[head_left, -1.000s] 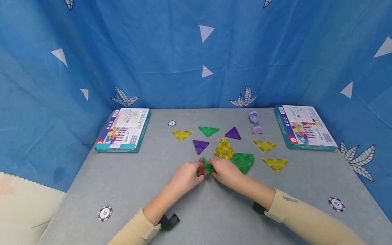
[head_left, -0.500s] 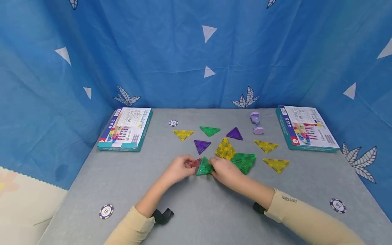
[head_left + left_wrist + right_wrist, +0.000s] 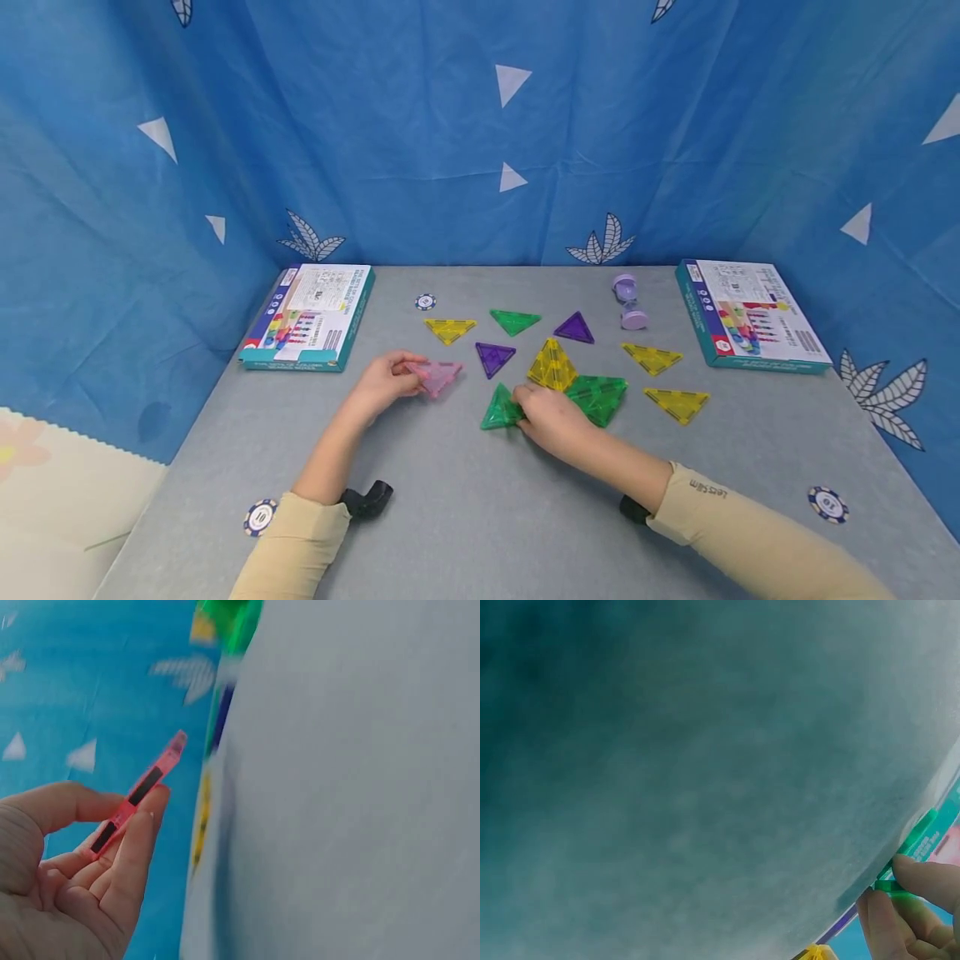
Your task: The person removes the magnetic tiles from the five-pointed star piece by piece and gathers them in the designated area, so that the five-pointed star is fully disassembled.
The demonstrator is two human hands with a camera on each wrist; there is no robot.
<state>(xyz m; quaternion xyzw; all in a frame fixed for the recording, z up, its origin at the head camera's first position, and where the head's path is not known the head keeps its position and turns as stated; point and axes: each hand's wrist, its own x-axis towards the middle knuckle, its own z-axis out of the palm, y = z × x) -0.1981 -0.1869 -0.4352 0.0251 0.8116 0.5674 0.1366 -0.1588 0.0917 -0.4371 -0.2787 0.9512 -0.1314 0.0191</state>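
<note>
A pink see-through triangular magnetic tile (image 3: 441, 377) is pinched between the thumb and fingers of my left hand (image 3: 384, 383). In the left wrist view the tile (image 3: 144, 791) appears nearly edge-on, lifted clear of the table. My right hand (image 3: 557, 417) holds a green triangular magnetic tile piece (image 3: 497, 412) low at the table; its rear part is hidden by the fingers. The right wrist view catches thumb and fingers on the green piece (image 3: 919, 831). Close by that hand are a yellow tile pyramid (image 3: 551, 367) and a larger green tile piece (image 3: 602, 400).
Loose triangle tiles lie around: purple (image 3: 495, 359), another purple (image 3: 574, 327), green (image 3: 514, 321), and several yellow (image 3: 677, 404). A lilac hourglass (image 3: 629, 302) lies behind them. Flat boxes stand at left (image 3: 309, 321) and right (image 3: 752, 317). Poker chips (image 3: 260, 517) dot the table.
My left hand has moved left and away from the right hand, carrying the pink tile apart from the green piece. My right hand has stayed in nearly the same place with the green piece.
</note>
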